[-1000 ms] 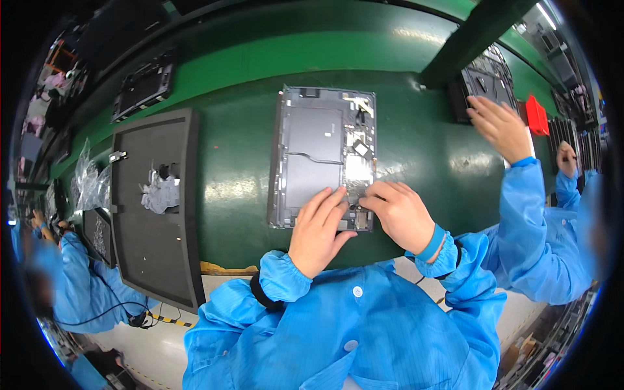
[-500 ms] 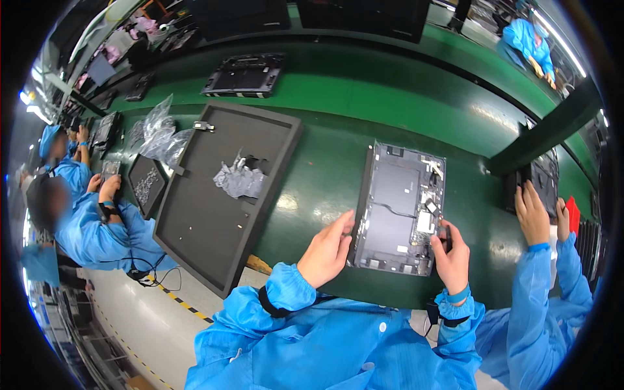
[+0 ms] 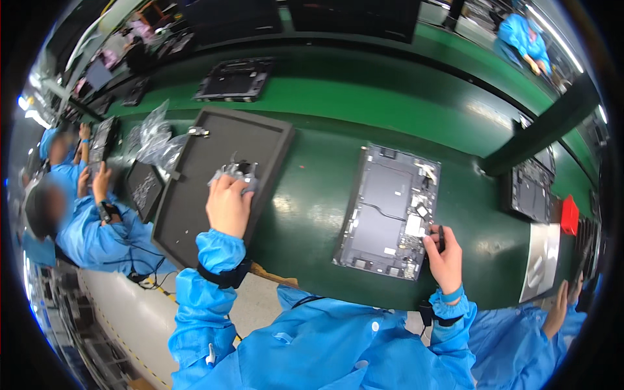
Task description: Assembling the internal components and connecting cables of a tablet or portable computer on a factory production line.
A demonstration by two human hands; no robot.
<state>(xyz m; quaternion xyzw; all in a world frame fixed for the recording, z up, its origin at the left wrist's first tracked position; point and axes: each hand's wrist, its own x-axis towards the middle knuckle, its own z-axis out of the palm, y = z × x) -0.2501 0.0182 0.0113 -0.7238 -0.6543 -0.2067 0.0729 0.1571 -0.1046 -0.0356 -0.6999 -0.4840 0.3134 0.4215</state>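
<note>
My left hand [image 3: 229, 207] reaches into the black foam tray [image 3: 188, 218] on the left. Its fingers are bent together over a heap of small grey foil-like pieces [image 3: 246, 170]; the fingertips are partly hidden. In front of me lies an opened laptop base [image 3: 385, 179], showing its dark inner panels, a black cable and a bare circuit board [image 3: 415, 224]. My right hand [image 3: 446, 260] stays at the right edge of this base. Between its thumb and fingers is a slim black tool [image 3: 441, 238] whose exact kind I cannot make out.
A small metal connector [image 3: 199, 132] sits on the tray's far rim. Clear plastic bags [image 3: 156, 138] and a dark bin of small parts [image 3: 143, 188] lie beyond it. Another laptop base [image 3: 235, 79] is at the back. Right are a slanted post [image 3: 543, 133], a red box [image 3: 569, 216] and co-workers' arms.
My left hand has moved from the laptop base's left edge over to the grey pieces in the tray. My right hand stays near the base. The co-worker at right has pulled their hands back.
</note>
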